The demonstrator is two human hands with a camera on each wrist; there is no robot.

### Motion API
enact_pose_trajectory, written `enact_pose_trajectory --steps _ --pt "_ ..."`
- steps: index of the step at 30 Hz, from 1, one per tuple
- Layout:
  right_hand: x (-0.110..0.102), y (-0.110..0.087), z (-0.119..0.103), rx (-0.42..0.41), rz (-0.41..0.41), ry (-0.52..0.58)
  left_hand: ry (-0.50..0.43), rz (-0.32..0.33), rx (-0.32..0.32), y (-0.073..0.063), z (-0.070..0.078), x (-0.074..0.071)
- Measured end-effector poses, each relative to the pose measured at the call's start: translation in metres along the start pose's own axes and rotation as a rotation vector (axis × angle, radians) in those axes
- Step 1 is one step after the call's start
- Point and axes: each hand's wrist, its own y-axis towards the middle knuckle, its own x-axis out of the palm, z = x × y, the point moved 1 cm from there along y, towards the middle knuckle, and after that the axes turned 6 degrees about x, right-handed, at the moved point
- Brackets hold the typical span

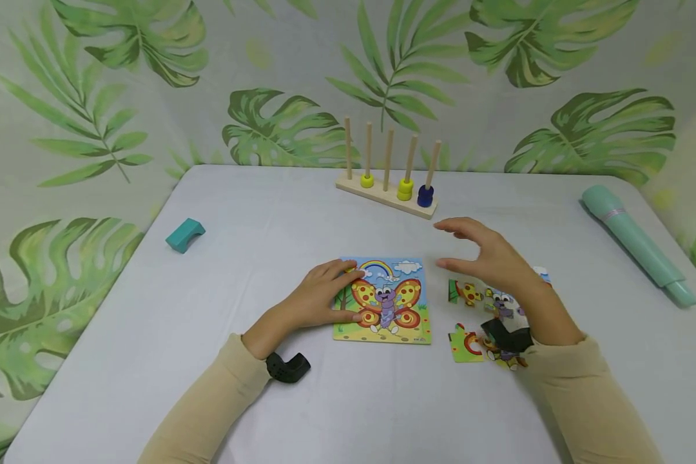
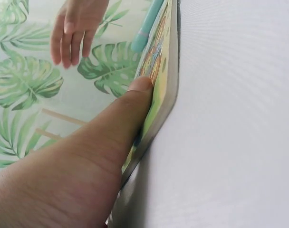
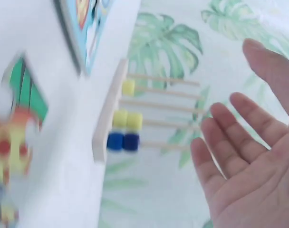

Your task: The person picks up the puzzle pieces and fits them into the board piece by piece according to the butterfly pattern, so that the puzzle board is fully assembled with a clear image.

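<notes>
A square butterfly puzzle board (image 1: 403, 299) lies flat in the middle of the table, its picture whole. My left hand (image 1: 316, 293) rests on its left side with fingers spread; in the left wrist view the thumb (image 2: 130, 102) lies on the board's face near the edge. To the right, loose jigsaw pieces (image 1: 466, 348) with parts of a butterfly lie on the table. Over and just beyond them my right hand (image 1: 487, 254) is raised, thumb and fingers apart. The right wrist view shows its palm (image 3: 263, 185) holding nothing, with some puzzle pieces (image 3: 14, 142) at the left.
Behind the board stands a wooden peg rack (image 1: 385, 193) with yellow and dark blue beads. A teal arched block (image 1: 185, 235) lies at the far left, and a mint-green microphone-shaped object (image 1: 638, 241) at the right. A leaf-print cloth (image 1: 290, 64) hangs behind the table.
</notes>
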Motion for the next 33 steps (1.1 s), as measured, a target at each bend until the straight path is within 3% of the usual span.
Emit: enact_pose_trajectory --steps 5,11,15,19,24,33 --pt "-0.032 -0.029 0.019 0.038 0.162 -0.038 -0.004 -0.005 -0.006 -0.001 0.000 0.000" --pt "-0.051 -0.059 0.055 0.185 0.208 -0.062 -0.008 -0.013 -0.016 -0.001 0.000 0.001" --pt "-0.055 -0.072 0.082 0.278 0.201 -0.059 -0.013 -0.012 -0.012 0.000 0.000 0.000" --pt "-0.056 -0.078 0.101 0.310 0.165 -0.031 -0.014 -0.016 -0.010 0.001 0.001 -0.001" --pt "-0.055 -0.079 0.116 0.340 0.068 0.002 -0.019 -0.018 -0.014 0.000 0.002 -0.002" --pt "-0.052 -0.082 0.134 0.376 -0.038 -0.040 -0.023 -0.025 -0.018 -0.001 0.002 -0.002"
